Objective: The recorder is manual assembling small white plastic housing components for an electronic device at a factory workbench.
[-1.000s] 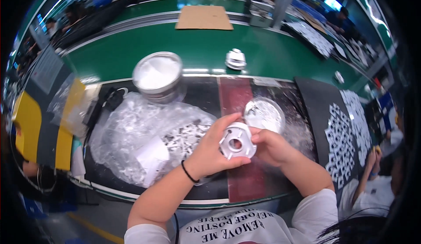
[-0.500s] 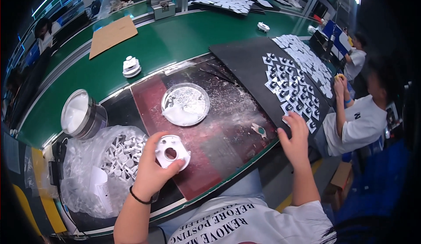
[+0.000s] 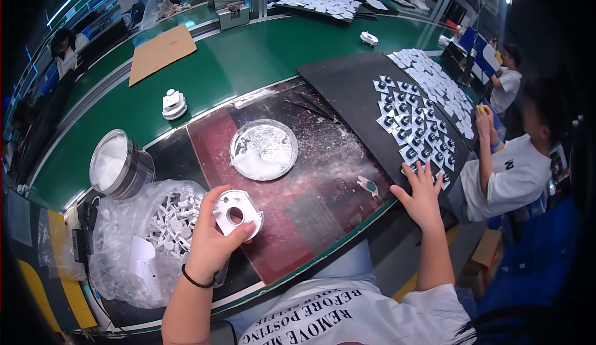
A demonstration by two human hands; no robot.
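Observation:
My left hand (image 3: 210,236) is closed round the edge of a white round plastic housing (image 3: 249,206), with a large central hole and small posts on its face. It is held above the reddish work board, beside a clear plastic bag (image 3: 115,252) of small white plastic parts (image 3: 176,226). My right hand (image 3: 424,203), fingers spread and nothing held, is at the near end of a group of white square pieces with black round parts (image 3: 403,121). They lie on a black sheet (image 3: 344,78). Whether its fingertips touch a piece, I cannot tell.
A round metal dish (image 3: 296,152) with white paste (image 3: 253,165) lies on the work board (image 3: 214,137). Left of it stands a tin (image 3: 139,174). White assemblies (image 3: 174,104) sit on the green conveyor (image 3: 279,47), with a cardboard sheet (image 3: 162,53) beyond. A co-worker (image 3: 512,171) is at the right.
My right hand has reached slightly farther among the square pieces, fingers spreading. The housing in my left hand has shifted a little left and turned. The white assemblies on the conveyor have moved left.

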